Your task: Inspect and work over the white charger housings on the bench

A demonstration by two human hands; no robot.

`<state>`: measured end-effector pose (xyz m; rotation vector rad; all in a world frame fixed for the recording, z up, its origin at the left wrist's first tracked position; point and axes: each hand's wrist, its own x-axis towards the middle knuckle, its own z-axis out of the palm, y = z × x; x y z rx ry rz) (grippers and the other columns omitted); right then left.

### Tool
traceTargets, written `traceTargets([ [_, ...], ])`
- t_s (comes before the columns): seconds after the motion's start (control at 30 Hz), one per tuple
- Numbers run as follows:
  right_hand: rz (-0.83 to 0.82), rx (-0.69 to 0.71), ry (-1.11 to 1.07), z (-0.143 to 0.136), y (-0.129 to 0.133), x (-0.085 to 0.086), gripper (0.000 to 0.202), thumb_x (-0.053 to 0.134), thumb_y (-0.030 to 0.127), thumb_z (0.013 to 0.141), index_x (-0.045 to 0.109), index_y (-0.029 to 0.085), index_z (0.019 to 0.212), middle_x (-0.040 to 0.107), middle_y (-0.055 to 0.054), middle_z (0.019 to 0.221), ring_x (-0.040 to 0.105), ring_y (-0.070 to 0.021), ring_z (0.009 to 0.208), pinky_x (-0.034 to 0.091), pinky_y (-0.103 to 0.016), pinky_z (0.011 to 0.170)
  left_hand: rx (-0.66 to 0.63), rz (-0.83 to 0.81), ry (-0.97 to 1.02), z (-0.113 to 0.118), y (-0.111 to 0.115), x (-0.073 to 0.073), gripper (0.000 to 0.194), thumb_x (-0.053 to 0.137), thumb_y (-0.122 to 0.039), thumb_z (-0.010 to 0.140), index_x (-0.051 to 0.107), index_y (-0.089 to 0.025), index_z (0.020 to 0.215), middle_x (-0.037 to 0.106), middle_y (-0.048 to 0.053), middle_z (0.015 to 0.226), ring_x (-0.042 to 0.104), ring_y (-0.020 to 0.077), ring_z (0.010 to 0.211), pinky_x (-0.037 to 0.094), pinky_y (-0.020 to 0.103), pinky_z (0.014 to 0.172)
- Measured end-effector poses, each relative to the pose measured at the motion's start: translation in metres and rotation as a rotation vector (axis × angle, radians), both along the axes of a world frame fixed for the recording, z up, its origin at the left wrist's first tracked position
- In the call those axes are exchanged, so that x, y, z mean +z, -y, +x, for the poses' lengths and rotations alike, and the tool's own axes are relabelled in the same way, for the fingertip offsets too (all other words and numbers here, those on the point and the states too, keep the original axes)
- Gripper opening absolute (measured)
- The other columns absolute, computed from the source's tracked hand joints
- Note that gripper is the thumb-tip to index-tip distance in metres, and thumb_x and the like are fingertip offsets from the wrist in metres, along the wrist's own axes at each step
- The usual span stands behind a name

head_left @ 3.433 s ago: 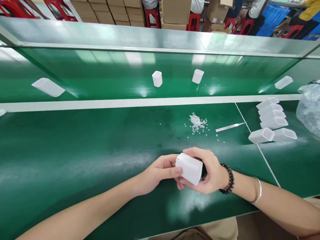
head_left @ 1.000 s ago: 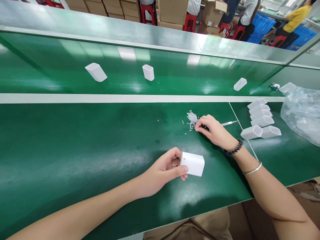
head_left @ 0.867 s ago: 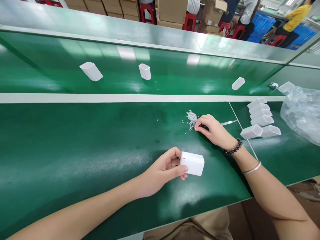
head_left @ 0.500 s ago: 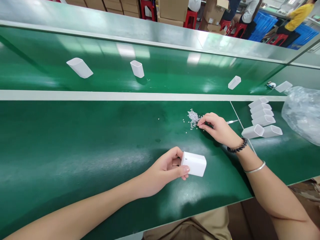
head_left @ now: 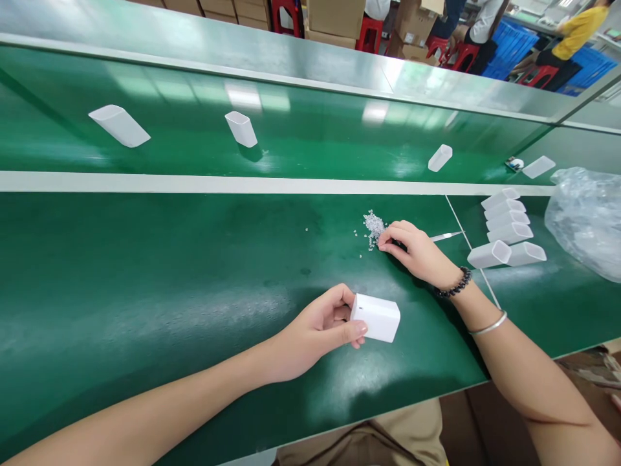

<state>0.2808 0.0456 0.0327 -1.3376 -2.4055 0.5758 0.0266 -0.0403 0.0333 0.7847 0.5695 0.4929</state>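
My left hand (head_left: pixel 327 330) is closed around a white plastic housing (head_left: pixel 378 318), a rounded box-like shell with a small dark slot near its gripped end. It is held above the green table, low in the middle of the view. Farther forward, my right hand (head_left: pixel 412 249) rests at the edge of a small pile of tiny clear pieces (head_left: pixel 373 224). Its thumb and fingertips are pinched together there; whatever lies between them is too small to make out. A thin pale pointed tool (head_left: pixel 447 236) lies on the table just behind that hand, partly hidden by it.
Several white sleeves (head_left: pixel 509 233) lie grouped at the right, beside a clear plastic bag (head_left: pixel 589 223). Beyond a white rail (head_left: pixel 242 184), more white sleeves (head_left: pixel 241 129) and a small circuit part (head_left: pixel 514 164) lie on a green belt. People sit farther back.
The sleeves and the circuit part beyond the rail have shifted left. My right hand has moved slightly left at the pile, uncovering more of the pointed tool. My left hand stays put with the housing.
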Motion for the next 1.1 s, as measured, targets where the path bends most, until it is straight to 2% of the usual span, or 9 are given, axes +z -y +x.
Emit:
traceTargets([
  [0.2,0.218,-0.008,0.193,-0.013,0.009,-0.006,0.018,0.040,0.016,0.100,0.054,0.019,0.088,0.061,-0.010,0.092,0.052,-0.0248,0.088,0.046,-0.039,0.079,0.000,0.052,-0.028,-0.001,0.002,-0.001,0.026,0.067,-0.033,0.092,0.048,-0.016,0.097,0.060,0.002,0.094,0.056,0.0102,0.082,0.046,0.028,0.079],
  [0.3,0.276,0.028,0.087,-0.024,0.021,0.003,0.019,0.038,0.012,0.100,0.051,0.020,0.089,0.060,-0.010,0.092,0.051,-0.0234,0.087,0.046,-0.038,0.078,0.088,0.139,-0.121,0.002,0.006,-0.005,0.027,0.067,-0.034,0.091,0.046,-0.018,0.092,0.055,0.001,0.099,0.054,0.0094,0.080,0.046,0.026,0.071],
  [0.43,0.186,0.102,-0.250,-0.043,0.050,0.022,0.014,0.043,0.009,0.098,0.049,0.020,0.092,0.058,-0.005,0.089,0.052,-0.0182,0.088,0.045,-0.033,0.079,0.218,0.249,-0.200,0.008,0.012,-0.006,0.027,0.067,-0.030,0.090,0.044,-0.018,0.083,0.052,-0.001,0.093,0.052,0.0088,0.077,0.045,0.024,0.065],
  [0.57,0.061,0.147,-0.416,-0.057,0.073,0.029,0.014,0.044,0.007,0.098,0.051,0.018,0.092,0.056,-0.003,0.087,0.050,-0.0136,0.083,0.044,-0.027,0.074,0.269,0.264,-0.226,0.011,0.014,-0.005,0.028,0.067,-0.030,0.090,0.043,-0.018,0.080,0.048,-0.004,0.081,0.047,0.0080,0.071,0.044,0.023,0.061],
  [0.77,0.006,0.138,-0.476,-0.060,0.079,0.026,0.012,0.047,0.007,0.097,0.053,0.017,0.093,0.057,-0.002,0.087,0.051,-0.0115,0.083,0.044,-0.025,0.075,0.271,0.229,-0.215,0.010,0.014,-0.005,0.029,0.067,-0.032,0.090,0.043,-0.018,0.082,0.049,-0.004,0.081,0.046,0.0080,0.070,0.043,0.023,0.061],
  [1.1,0.095,0.158,-0.418,-0.058,0.078,0.024,0.012,0.050,0.005,0.094,0.056,0.015,0.093,0.058,-0.004,0.088,0.050,-0.0125,0.082,0.044,-0.026,0.074,0.269,0.189,-0.213,0.010,0.014,-0.006,0.032,0.067,-0.036,0.091,0.041,-0.019,0.081,0.048,-0.005,0.080,0.047,0.0077,0.068,0.042,0.024,0.060],
])
